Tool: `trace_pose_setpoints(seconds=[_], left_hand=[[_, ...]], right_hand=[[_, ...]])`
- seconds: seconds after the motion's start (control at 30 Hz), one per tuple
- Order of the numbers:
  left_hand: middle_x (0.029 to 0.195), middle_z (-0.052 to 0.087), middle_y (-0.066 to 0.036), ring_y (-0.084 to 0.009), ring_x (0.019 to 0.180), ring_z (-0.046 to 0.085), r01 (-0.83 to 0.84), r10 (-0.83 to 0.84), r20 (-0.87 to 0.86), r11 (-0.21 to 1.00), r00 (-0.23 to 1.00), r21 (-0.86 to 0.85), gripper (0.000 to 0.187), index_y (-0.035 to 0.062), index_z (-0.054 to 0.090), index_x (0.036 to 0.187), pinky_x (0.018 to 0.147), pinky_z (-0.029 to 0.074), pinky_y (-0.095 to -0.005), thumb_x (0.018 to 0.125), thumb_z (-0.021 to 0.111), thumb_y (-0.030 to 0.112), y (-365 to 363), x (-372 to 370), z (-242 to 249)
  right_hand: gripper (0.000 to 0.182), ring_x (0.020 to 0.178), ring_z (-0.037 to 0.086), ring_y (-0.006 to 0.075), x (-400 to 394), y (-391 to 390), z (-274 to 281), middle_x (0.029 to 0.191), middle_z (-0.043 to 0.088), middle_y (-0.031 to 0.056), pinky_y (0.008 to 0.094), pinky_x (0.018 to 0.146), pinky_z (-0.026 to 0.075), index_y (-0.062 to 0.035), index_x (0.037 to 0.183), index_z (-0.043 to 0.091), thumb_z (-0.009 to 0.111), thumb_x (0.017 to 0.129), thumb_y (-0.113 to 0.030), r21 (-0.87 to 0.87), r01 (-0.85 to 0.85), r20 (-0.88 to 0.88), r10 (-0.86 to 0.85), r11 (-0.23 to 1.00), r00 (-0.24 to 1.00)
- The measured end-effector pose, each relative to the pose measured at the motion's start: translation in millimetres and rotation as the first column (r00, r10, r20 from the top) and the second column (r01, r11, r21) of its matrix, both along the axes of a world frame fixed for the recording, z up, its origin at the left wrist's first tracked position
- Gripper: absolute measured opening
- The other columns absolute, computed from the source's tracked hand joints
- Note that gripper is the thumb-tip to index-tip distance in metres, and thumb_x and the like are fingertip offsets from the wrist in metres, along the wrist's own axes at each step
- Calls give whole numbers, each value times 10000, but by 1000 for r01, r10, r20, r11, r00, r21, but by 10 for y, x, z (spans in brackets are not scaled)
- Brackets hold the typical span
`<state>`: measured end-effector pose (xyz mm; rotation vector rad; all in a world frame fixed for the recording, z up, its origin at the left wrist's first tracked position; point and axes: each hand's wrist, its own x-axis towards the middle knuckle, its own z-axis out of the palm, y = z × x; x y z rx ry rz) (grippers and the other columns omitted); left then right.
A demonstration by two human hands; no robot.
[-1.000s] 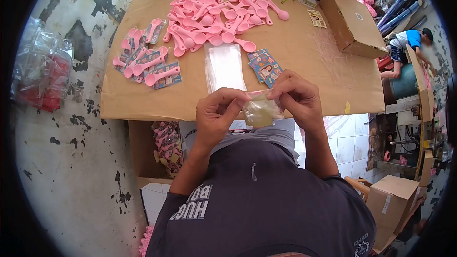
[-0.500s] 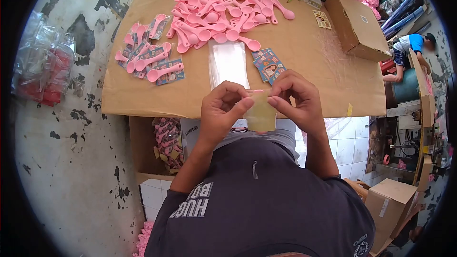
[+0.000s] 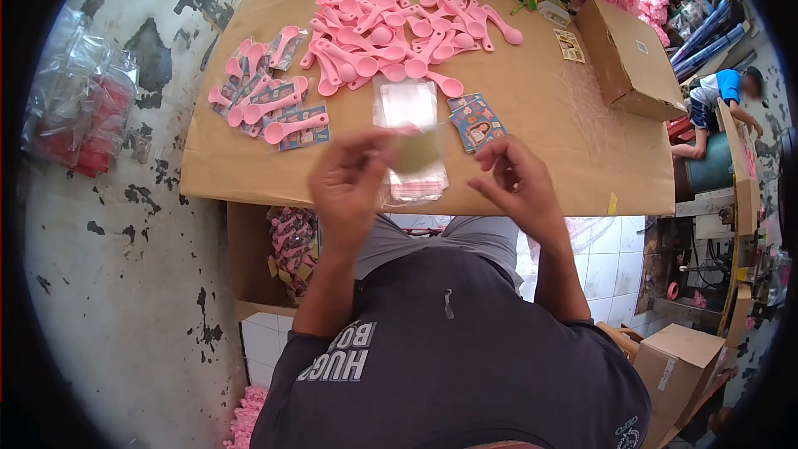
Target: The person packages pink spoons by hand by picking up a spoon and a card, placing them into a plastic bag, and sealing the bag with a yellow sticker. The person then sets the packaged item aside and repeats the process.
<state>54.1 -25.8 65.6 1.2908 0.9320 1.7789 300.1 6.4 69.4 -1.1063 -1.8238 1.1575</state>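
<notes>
The left hand (image 3: 347, 176) pinches the olive packet (image 3: 419, 152) (blurred) over the clear plastic bags (image 3: 409, 105); the right hand (image 3: 519, 187) is empty, fingers parted. The packet seems light, flexible, slippery: better gripped by its edge.

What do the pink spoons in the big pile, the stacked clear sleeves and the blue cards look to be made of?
Pink spoons: probably moulded plastic, smooth and satiny, from the even colour and soft highlights.
Clear sleeves: likely thin plastic film, glossy, being see-through with white glare.
Blue cards: seemingly printed paper or cardstock, flat and thin; any coating is unclear.
</notes>
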Motion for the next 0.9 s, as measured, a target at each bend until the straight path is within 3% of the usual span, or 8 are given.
trace_pose_setpoints(seconds=[0.1, 0.17, 0.2, 0.3, 0.33, 0.4, 0.67, 0.9], left_hand=[[1178, 716, -206, -247, 1107, 703, -335, 412, -199, 883, 889, 330, 150, -37, 648, 1128, 972, 563, -351, 984, 616, -61, 115, -318, 135], [1229, 695, -207, -251, 1134, 692, -361, 500, -346, 846, 794, 393, 163, -43, 641, 1143, 981, 559, -353, 981, 626, -48, 179, -623, 134], [1281, 674, -209, -254, 1161, 681, -372, 576, -476, 807, 664, 458, 182, -50, 635, 1159, 990, 554, -355, 978, 636, -35, 190, -741, 121], [1286, 683, -172, -263, 1183, 673, -410, 345, -774, 904, 530, 122, 252, -20, 647, 1218, 1005, 534, -370, 968, 660, 9, 204, -904, -66], [1287, 670, -181, -374, 1237, 618, -392, 292, -806, 916, 514, 82, 330, 19, 650, 1258, 1057, 480, -444, 934, 690, 67, 199, -938, -171], [1294, 667, -184, -372, 1236, 618, -405, 302, -800, 911, 518, 81, 321, 19, 652, 1252, 1048, 484, -444, 939, 689, 78, 191, -887, -332], [1196, 707, -163, -321, 1129, 677, -425, 373, -663, 901, 649, 91, 260, 7, 666, 1207, 944, 533, -400, 962, 672, 94, 27, -455, -332], [914, 713, -76, -95, 731, 660, -129, 26, -236, 892, 971, -433, 299, -15, 682, 1054, 593, 475, -204, 1074, 569, 261, -70, -229, -362]], right_hand=[[211, 656, 460, 24, 196, 91, 6, 888, 585, -32, 213, 564, 375, -48, 1053, 650, 779, 891, -84, 94, 78, 2, -79, 993, 997], [149, 674, 486, 14, 305, 154, 28, 915, 606, -33, 209, 570, 384, -51, 1031, 660, 748, 917, -91, 77, 202, -166, -187, 976, 968], [146, 731, 569, 69, 342, 164, 144, 941, 642, 11, 233, 611, 428, -52, 1030, 667, 743, 914, -98, 193, 261, 7, -267, 946, 964], [188, 808, 623, 176, 239, 228, 147, 923, 646, 72, 301, 702, 481, -44, 1047, 677, 759, 893, -115, 447, 280, 203, -401, 850, 893], [188, 808, 623, 176, 165, 215, 122, 923, 646, 72, 301, 702, 481, -44, 1047, 677, 759, 893, -115, 447, 277, 204, -399, 850, 894], [237, 919, 619, 287, -65, 170, 16, 984, 630, 138, 386, 792, 496, -37, 1074, 682, 770, 877, -135, 405, 129, 206, -228, 905, 952], [207, 1000, 545, 318, -685, 216, -386, 996, 555, 115, 410, 874, 460, -57, 1020, 710, 779, 850, -150, 507, -102, 314, -73, 856, 947], [103, 913, 536, 280, -633, 287, -382, 977, 559, 91, 408, 792, 456, -64, 916, 720, 776, 839, -104, 512, 22, 168, -125, 859, 978]])
